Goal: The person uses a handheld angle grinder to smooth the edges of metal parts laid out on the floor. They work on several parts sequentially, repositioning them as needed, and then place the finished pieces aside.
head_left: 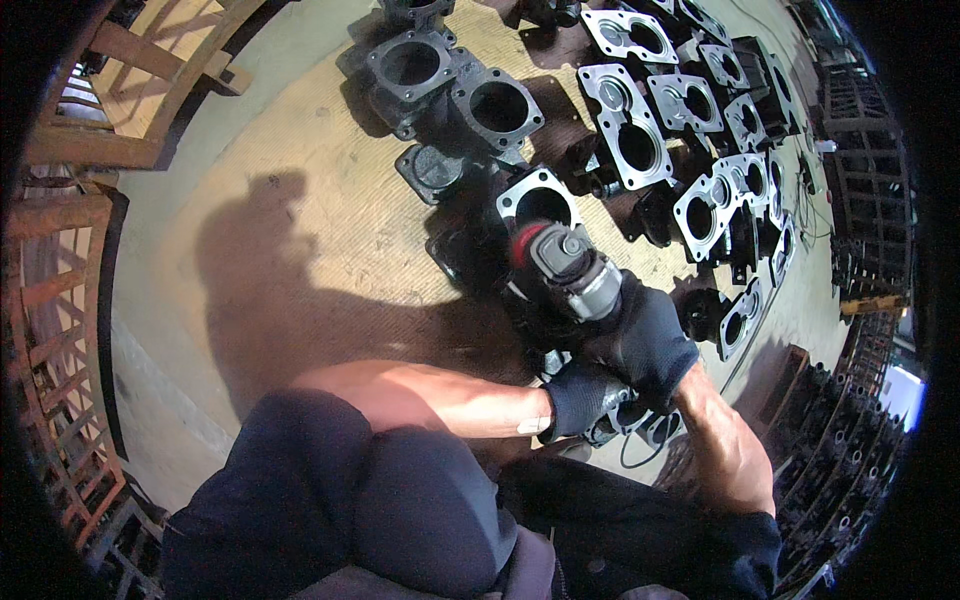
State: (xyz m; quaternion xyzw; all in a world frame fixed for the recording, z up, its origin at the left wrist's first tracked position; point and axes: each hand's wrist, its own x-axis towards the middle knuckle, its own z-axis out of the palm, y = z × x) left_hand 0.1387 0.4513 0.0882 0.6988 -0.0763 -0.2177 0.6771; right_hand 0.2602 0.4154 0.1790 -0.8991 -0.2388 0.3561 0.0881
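Observation:
An angle grinder (585, 275) with a grey metal head and a reddish disc edge is held in both my hands, which wear dark gloves. My right hand (650, 335) wraps round its body just behind the head. Lower down, my left hand (585, 395) is closed at the rear part of the tool, its fingers partly hidden. The disc end is over a dark metal casting (540, 188) with a bright machined flange and a round opening. Whether the disc touches the casting cannot be made out. Beside it lies a dark casting with a square flange (435, 172).
Several flanged castings (630, 130) stand in rows ahead and to the right on a tan ribbed sheet (290, 150). Rusty metal racks (60, 290) line the left. Many small dark parts (840, 450) sit at the right. A dark cord (630, 460) loops near my hands.

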